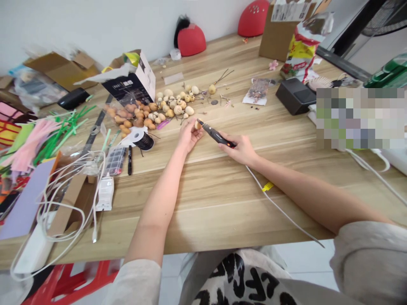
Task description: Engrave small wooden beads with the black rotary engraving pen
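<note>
My left hand [190, 134] pinches a small pale nut [197, 125] above the wooden table [222, 190]. My right hand [241, 148] grips a black pen-shaped corded rotary tool [216, 135], its tip touching the nut. A white cord [280, 209] runs from the tool over the table's front edge. Just beyond my hands lies a heap of pale and brown nuts [159, 111].
A black-and-white box [132, 80], a spool of black thread [144, 141], a marker [129, 159], green sticks [60, 131] and tangled white cables [73, 190] crowd the left. A black box [294, 96], a cardboard box [280, 31] and a snack bag [303, 44] stand at the right back.
</note>
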`<state>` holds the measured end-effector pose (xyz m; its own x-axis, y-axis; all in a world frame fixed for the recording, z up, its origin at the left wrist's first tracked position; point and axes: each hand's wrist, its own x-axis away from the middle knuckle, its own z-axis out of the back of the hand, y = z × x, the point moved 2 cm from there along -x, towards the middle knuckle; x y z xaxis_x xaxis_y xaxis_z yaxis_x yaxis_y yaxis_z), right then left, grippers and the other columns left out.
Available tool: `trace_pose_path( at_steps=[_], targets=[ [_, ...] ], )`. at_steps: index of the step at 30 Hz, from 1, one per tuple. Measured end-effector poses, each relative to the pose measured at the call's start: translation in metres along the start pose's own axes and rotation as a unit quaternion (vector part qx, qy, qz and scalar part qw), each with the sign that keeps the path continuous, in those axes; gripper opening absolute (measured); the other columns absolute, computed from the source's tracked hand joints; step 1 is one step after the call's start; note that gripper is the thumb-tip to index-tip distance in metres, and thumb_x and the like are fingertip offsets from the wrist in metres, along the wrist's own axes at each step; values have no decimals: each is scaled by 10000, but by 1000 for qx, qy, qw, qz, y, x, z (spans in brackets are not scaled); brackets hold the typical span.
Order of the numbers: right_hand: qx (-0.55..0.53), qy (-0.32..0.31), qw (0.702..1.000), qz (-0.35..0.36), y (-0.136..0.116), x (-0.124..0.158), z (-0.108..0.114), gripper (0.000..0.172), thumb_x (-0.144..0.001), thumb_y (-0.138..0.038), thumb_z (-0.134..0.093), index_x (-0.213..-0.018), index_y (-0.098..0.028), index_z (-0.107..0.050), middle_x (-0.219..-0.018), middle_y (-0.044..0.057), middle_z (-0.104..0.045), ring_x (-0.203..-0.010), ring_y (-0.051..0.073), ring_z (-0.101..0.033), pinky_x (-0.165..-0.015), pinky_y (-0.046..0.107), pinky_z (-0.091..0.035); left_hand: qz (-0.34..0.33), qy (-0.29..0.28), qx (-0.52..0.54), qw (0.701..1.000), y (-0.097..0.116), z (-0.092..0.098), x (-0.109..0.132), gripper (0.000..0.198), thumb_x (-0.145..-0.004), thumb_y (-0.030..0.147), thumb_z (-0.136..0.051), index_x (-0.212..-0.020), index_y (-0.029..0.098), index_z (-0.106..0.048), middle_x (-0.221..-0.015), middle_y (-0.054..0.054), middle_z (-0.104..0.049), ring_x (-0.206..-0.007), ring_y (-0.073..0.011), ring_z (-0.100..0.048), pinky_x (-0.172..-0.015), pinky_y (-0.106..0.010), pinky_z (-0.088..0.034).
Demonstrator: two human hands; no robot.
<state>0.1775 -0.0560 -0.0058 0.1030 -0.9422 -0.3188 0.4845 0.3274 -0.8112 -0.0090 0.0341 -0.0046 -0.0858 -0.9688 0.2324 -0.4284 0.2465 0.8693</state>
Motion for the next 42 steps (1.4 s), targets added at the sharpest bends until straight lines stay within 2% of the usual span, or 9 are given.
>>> trace_pose_path(
  at_steps=[2,5,8,13,17,21,31,36,42],
  targets=[
    [2,-1,1000,-14,1,0,0,458,-803,-284,-658,-1221,-119,-746,-1037,62,-790,-768,225,-731,-709,281,-559,0,-5,-1,1000,0,0,0,233,-830,363,-731,-847,182,-585,-660,27,-673,-522,-57,-600,-525,-154,-471],
    [-6,-11,1000,-8,1,-1,0,456,-805,-275,-656,-1226,-126,-745,-1088,68,-779,-706,207,-722,-656,273,-555,0,1,1,1000,0,0,0,218,-837,355,-721,-840,185,-584,-647,31,-665,-517,-60,-601,-515,-156,-467],
    [-5,-6,1000,-10,1,0,1,474,-808,-285,-655,-1245,-118,-733,-1106,86,-775,-712,220,-727,-673,293,-565,2,-1,1,1000,0,1,-1,208,-842,349,-716,-840,184,-588,-651,27,-666,-520,-60,-601,-516,-156,-469],
    [-5,-4,1000,18,-1,0,0,401,-789,-255,-670,-1158,-145,-781,-1168,72,-758,-880,259,-748,-771,297,-573,4,7,6,1000,0,0,-1,239,-823,372,-738,-844,184,-593,-643,36,-653,-510,-55,-594,-520,-159,-473],
    [-1,1,1000,-4,0,1,0,453,-807,-272,-666,-1233,-134,-740,-1071,73,-788,-842,249,-750,-758,300,-580,8,13,0,1000,0,0,0,258,-810,396,-750,-873,192,-607,-661,32,-659,-526,-57,-604,-527,-157,-470],
    [-3,-2,1000,8,0,1,-1,428,-790,-260,-667,-1197,-172,-763,-1192,64,-753,-919,258,-746,-790,296,-579,7,21,-2,1000,0,0,0,273,-806,407,-755,-865,192,-597,-652,40,-650,-515,-51,-591,-531,-153,-468],
    [-1,-4,1000,-16,1,0,0,458,-802,-286,-660,-1231,-145,-741,-1163,85,-760,-803,232,-740,-744,301,-575,7,7,-2,1000,0,1,-1,233,-831,375,-728,-854,183,-599,-665,27,-665,-516,-54,-592,-524,-156,-465],
    [0,-9,1000,9,-3,1,0,416,-788,-261,-666,-1175,-152,-773,-1147,72,-768,-882,250,-743,-779,291,-569,6,19,0,1000,0,0,-1,257,-822,410,-737,-855,187,-613,-643,30,-657,-526,-59,-605,-529,-152,-478],
    [-4,-4,1000,-5,0,1,0,464,-806,-280,-653,-1240,-140,-738,-1152,75,-764,-865,251,-742,-773,305,-571,16,14,2,1000,1,-1,1,261,-824,421,-735,-880,183,-643,-648,18,-672,-518,-61,-607,-518,-154,-482]
  ],
)
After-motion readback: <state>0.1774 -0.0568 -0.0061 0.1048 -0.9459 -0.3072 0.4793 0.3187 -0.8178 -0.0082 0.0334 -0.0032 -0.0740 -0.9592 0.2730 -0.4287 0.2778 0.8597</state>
